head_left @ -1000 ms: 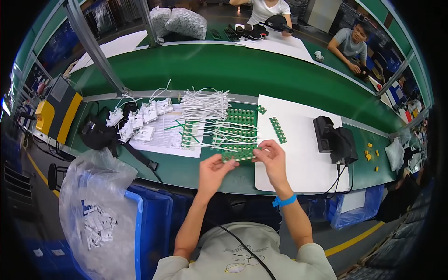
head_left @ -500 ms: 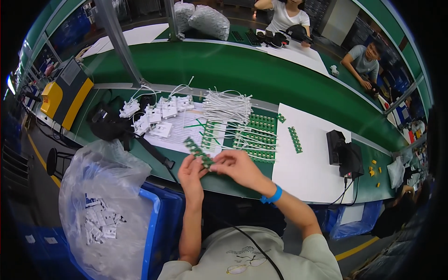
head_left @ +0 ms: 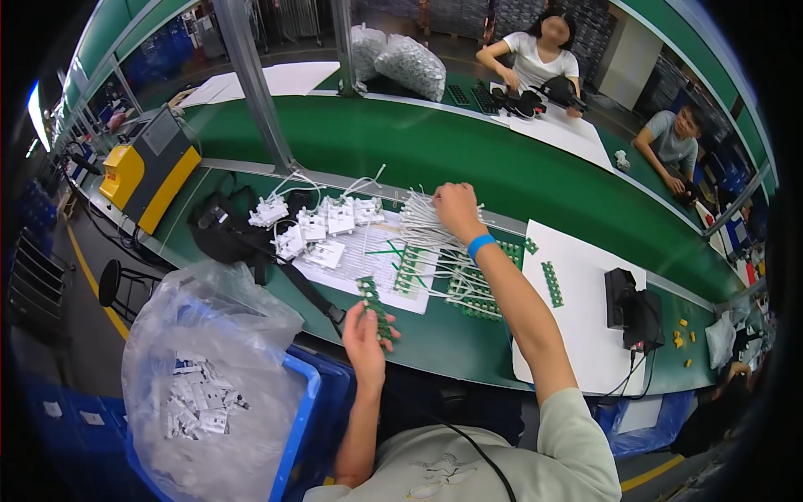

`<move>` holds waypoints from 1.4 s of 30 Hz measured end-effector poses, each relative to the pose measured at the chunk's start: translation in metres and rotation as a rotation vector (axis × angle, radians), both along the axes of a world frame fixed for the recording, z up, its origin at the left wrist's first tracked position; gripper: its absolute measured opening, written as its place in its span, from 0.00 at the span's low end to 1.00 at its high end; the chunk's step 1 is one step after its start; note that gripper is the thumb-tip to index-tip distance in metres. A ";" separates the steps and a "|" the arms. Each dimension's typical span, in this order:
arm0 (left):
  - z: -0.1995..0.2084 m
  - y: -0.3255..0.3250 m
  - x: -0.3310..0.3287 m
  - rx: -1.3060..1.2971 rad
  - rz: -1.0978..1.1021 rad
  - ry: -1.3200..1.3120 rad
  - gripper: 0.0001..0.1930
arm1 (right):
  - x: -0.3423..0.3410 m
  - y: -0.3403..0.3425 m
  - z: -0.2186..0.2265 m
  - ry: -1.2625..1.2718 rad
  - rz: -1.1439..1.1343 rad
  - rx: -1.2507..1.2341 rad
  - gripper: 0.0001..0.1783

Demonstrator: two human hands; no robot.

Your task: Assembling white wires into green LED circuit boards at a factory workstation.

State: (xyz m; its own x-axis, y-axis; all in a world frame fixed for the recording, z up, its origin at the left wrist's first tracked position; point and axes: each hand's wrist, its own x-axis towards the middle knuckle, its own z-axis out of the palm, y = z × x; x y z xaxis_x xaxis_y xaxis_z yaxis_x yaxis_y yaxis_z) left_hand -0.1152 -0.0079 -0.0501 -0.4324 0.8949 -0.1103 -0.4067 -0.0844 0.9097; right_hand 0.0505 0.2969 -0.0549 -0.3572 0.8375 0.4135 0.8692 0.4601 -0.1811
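A green circuit board strip (head_left: 370,303) is held by my left hand (head_left: 365,341), closed on its lower part, over the front edge of the bench. My right hand (head_left: 457,211) reaches across to the bundle of white cables (head_left: 421,222) at the back. Its curled fingers touch the bundle's right end; what lies between the fingertips is hidden. In front of the bundle are green board panels (head_left: 470,289) with white cables lying over them. Another green board strip (head_left: 409,269) rests on the printed sheet (head_left: 360,272), with thin green strips across it.
White plastic parts with cables (head_left: 326,219) lie left of the bundle. A blue bin (head_left: 288,418) with a plastic liner stands at lower left. A black bag (head_left: 219,222), a yellow-grey machine (head_left: 152,171) and a black device (head_left: 633,303) are on the bench. Two people sit across.
My right hand has left the board strip and moved up and away to the cable bundle. My left hand still holds the strip, now more upright. The whole view has shifted.
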 end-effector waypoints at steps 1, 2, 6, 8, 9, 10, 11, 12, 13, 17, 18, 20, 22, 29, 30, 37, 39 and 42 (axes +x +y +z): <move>-0.001 -0.001 0.001 0.006 -0.006 -0.002 0.13 | 0.000 -0.004 0.003 0.053 0.011 -0.012 0.09; -0.001 0.000 0.002 0.010 -0.015 0.000 0.13 | 0.003 -0.008 0.008 0.062 0.007 0.055 0.09; -0.009 0.004 0.001 0.026 -0.024 0.011 0.13 | 0.009 -0.032 0.036 0.237 0.043 0.181 0.06; -0.007 0.007 -0.001 0.033 -0.050 0.035 0.15 | 0.011 -0.044 0.057 0.383 0.033 0.190 0.05; -0.003 0.009 -0.001 0.037 -0.050 0.036 0.15 | 0.014 -0.048 0.063 0.525 0.011 0.197 0.05; 0.001 0.010 -0.001 0.037 -0.050 0.052 0.15 | 0.017 -0.047 0.065 0.656 0.090 0.255 0.06; 0.006 0.012 0.001 0.042 -0.055 0.067 0.16 | 0.021 -0.052 0.072 0.655 0.087 0.263 0.06; 0.008 0.014 0.000 0.034 -0.066 0.063 0.18 | 0.019 -0.058 0.082 0.879 0.141 0.149 0.06; 0.011 0.015 0.004 0.039 -0.068 0.063 0.18 | 0.019 -0.066 0.091 1.099 0.195 0.028 0.07; 0.026 0.019 0.015 0.078 -0.079 0.078 0.22 | 0.032 -0.096 0.126 1.170 0.179 -0.030 0.06; 0.029 0.020 0.018 0.090 -0.093 0.094 0.23 | 0.036 -0.105 0.134 1.173 0.203 -0.059 0.06; 0.037 0.023 0.025 0.108 -0.116 0.124 0.22 | 0.046 -0.132 0.152 1.080 0.272 -0.137 0.07; 0.045 0.027 0.031 0.133 -0.144 0.157 0.20 | 0.046 -0.162 0.161 1.007 0.323 -0.163 0.07; 0.061 0.031 0.049 0.164 -0.286 0.126 0.12 | 0.064 -0.222 0.135 0.707 0.429 -0.296 0.06; 0.060 0.030 0.052 0.196 -0.278 0.082 0.11 | 0.065 -0.230 0.138 0.707 0.397 -0.336 0.06; 0.055 0.017 0.063 0.169 -0.293 0.104 0.07 | 0.071 -0.252 0.126 0.787 0.366 -0.374 0.07; 0.059 0.010 0.069 0.166 -0.279 0.126 0.08 | 0.071 -0.256 0.123 0.903 0.349 -0.439 0.07; 0.070 0.000 0.077 0.163 -0.249 0.163 0.08 | 0.077 -0.260 0.126 0.859 0.310 -0.484 0.07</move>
